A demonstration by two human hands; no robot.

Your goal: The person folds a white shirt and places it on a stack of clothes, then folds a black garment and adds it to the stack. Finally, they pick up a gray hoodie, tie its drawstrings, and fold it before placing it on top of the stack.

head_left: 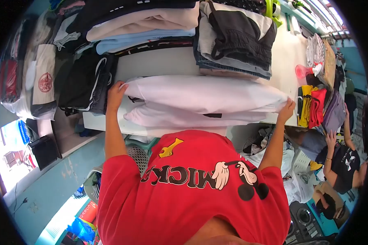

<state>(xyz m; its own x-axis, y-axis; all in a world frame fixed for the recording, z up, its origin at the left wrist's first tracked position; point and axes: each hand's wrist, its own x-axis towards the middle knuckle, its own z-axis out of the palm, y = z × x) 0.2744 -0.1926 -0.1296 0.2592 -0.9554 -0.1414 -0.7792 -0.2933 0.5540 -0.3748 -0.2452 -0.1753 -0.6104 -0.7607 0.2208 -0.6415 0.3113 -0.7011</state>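
Note:
A white garment (208, 96) lies stretched sideways along the edge of the white table (151, 65), with a fold across its length. Its exact kind cannot be told. My left hand (116, 92) pinches its left end, and my right hand (288, 108) grips the opposite end. Dark patches show at the left and below the fold. Just left of my left hand sits a stack of dark folded clothes (84, 83). Behind the white garment is a pile with folded black shorts (243, 34) on top.
Folded clothes, including a cream one (147, 22), are stacked at the back. A pink spray bottle (304, 71) stands at right near yellow and red clothes (315, 106). Another person's hand (330, 141) is by a purple garment (334, 110). A Trader Joe's bag (45, 77) is at left.

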